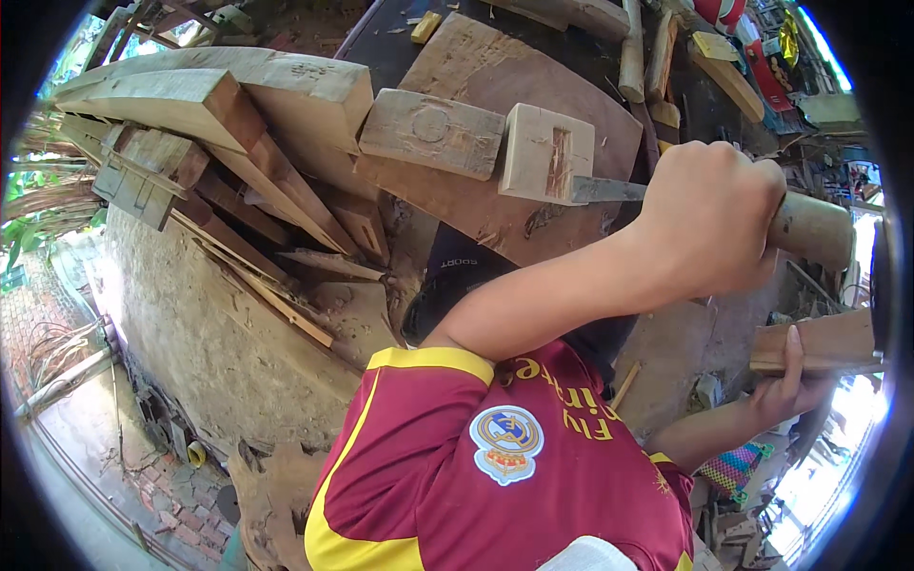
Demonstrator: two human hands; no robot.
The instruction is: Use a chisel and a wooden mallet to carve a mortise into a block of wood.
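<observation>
My left hand (709, 214) is closed around a chisel, whose round wooden handle (814, 231) sticks out to the right of the fist. The chisel's flat metal blade (607, 191) points left, its tip at the slot edge of a pale wooden block (524, 152). A rectangular slot with rough, torn fibres runs through that face. Farther right, my right hand (788, 388) grips a thick squared piece of wood (843, 338), one finger along its side. It is apart from the chisel handle.
A worn wooden block (433, 133) adjoins the slotted one, over a broad brown board (571, 81). Long curved timbers (171, 95) lean at the left. Sticks and offcuts (728, 81) lie at the far right. A gnarled piece of wood (271, 500) is at the lower left.
</observation>
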